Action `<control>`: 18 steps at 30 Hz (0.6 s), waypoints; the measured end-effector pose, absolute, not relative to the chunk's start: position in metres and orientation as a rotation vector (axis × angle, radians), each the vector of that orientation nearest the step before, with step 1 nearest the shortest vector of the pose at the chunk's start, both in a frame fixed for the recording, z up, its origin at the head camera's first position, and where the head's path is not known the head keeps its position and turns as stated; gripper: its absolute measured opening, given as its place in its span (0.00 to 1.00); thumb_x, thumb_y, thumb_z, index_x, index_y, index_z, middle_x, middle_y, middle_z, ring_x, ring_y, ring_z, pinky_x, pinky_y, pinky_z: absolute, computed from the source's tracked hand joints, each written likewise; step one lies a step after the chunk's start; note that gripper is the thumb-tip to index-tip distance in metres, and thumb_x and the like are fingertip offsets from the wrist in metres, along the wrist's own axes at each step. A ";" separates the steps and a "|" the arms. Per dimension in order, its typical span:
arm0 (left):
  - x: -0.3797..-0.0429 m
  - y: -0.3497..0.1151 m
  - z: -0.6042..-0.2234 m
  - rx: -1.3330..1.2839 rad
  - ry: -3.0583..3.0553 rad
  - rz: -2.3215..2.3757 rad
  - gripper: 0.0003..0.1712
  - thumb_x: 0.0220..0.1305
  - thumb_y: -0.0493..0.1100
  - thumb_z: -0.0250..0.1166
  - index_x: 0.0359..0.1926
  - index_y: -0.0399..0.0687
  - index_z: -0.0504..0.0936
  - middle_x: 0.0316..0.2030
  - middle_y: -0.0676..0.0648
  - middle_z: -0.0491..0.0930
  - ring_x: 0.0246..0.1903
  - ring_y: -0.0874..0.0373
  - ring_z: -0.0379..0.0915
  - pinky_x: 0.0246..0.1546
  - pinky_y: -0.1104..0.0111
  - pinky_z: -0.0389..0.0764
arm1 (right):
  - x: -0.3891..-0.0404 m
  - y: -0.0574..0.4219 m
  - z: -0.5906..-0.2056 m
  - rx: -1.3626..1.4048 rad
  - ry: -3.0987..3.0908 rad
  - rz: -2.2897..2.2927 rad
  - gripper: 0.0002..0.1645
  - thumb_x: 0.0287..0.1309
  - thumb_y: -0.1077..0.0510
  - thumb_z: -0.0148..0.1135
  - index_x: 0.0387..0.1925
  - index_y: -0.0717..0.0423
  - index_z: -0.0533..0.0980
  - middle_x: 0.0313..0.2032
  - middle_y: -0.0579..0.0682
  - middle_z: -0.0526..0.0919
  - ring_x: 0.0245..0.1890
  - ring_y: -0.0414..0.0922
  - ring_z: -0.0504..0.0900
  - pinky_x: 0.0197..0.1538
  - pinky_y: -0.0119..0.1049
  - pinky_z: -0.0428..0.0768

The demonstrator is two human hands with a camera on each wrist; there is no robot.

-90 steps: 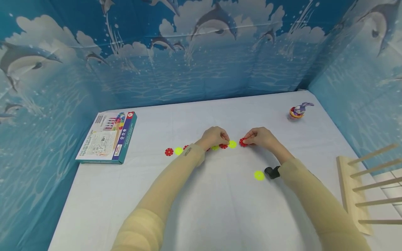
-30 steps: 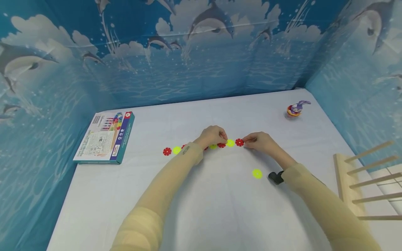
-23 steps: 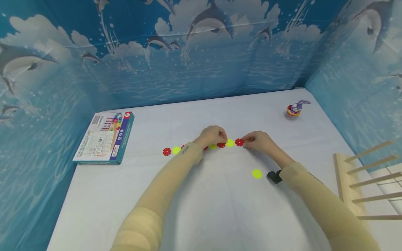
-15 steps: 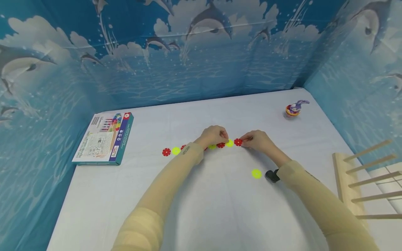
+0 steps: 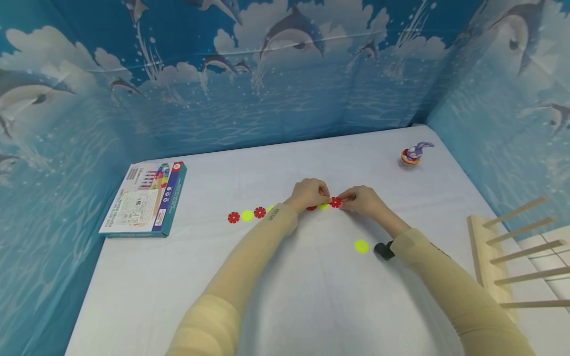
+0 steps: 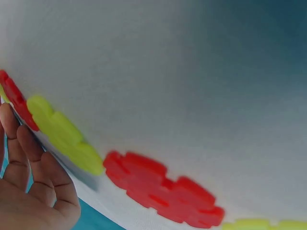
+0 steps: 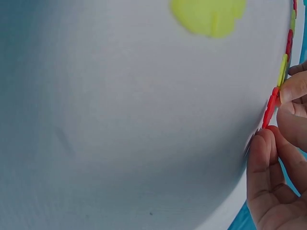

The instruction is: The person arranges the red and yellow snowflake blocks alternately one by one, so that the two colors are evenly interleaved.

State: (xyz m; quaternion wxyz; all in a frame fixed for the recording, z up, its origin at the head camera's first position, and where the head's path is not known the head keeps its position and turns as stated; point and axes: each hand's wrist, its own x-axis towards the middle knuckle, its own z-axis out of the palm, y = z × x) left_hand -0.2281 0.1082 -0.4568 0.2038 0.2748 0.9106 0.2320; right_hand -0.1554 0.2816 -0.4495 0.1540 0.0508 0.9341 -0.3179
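Note:
Notched plastic discs, red [image 5: 233,217] and yellow [image 5: 247,215] by turns, form a row across the white table; my left forearm covers part of it. At the row's right end, my left hand [image 5: 310,192] pinches a yellow disc [image 5: 323,206] near its edge, where it meets the last red disc [image 5: 336,202]. My right hand [image 5: 362,200] pinches that red disc by its far edge between thumb and fingers. In the right wrist view the red disc [image 7: 270,109] stands edge-on between both hands' fingertips. The left wrist view shows the row's linked discs [image 6: 163,191] passing my left fingers.
A loose yellow disc [image 5: 361,246] lies nearer the person, beside a black object [image 5: 384,251] at the right sleeve. A boxed game [image 5: 142,200] lies at left, a purple rabbit toy [image 5: 414,154] at back right, a wooden peg rack [image 5: 490,267] at right.
My right hand has brought the red disc leftward against the yellow one. My left fingertips have shifted slightly right, onto the joint. The head view has drifted a little.

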 end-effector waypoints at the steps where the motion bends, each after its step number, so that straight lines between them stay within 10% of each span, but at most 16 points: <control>1: -0.228 0.109 -0.457 0.767 2.552 0.637 0.10 0.62 0.53 0.69 0.36 0.53 0.84 0.29 0.56 0.80 0.32 0.63 0.72 0.40 0.70 0.68 | -0.155 0.282 -0.450 0.144 2.676 -0.916 0.20 0.61 0.57 0.66 0.53 0.61 0.80 0.47 0.59 0.83 0.42 0.49 0.78 0.46 0.39 0.78; 18: -0.227 0.111 -0.460 0.689 2.547 0.684 0.09 0.61 0.51 0.70 0.35 0.53 0.85 0.29 0.56 0.80 0.35 0.63 0.72 0.38 0.72 0.67 | -0.112 0.305 -0.437 0.060 2.563 -0.974 0.17 0.60 0.54 0.66 0.49 0.57 0.81 0.44 0.53 0.84 0.42 0.47 0.77 0.48 0.41 0.77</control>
